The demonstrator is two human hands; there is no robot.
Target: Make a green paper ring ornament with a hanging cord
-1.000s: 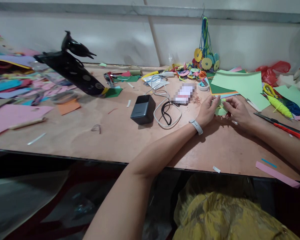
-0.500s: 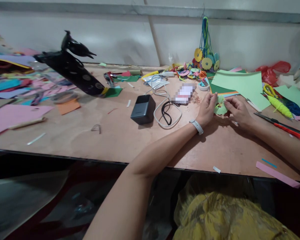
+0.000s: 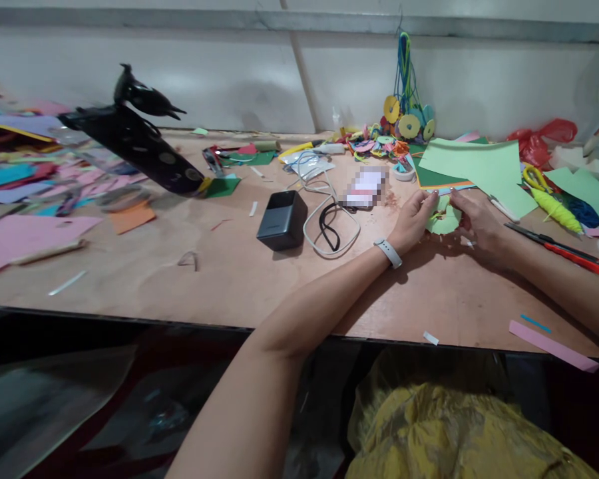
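Both hands hold a light green paper piece [image 3: 445, 220], roundish, with a gap or slit near its upper middle. My left hand [image 3: 413, 218] pinches its left edge between thumb and fingers; a pale watch band circles that wrist. On the opposite edge, my right hand [image 3: 479, 223] is closed with thumb and fingertips on the paper. The piece is held just above the table, and the lower fingers are partly hidden behind it. Beyond the hands lie light green sheets [image 3: 479, 163] over a darker green one. Scissors with red handles [image 3: 569, 256] rest right of my right hand.
A dark power bank [image 3: 282, 221] with a white cable [image 3: 347, 247] sits mid-table. Behind it is a blurred-out phone-like item [image 3: 365, 187]. A black bottle [image 3: 140, 146] leans at left among paper scraps. Strung paper discs [image 3: 409, 126] hang at the wall. A pink strip [image 3: 554, 346] overhangs the front edge.
The green paper piece has turned in my hands and shows more of its face. My right hand has shifted slightly along its edge. The whole view has moved a little.
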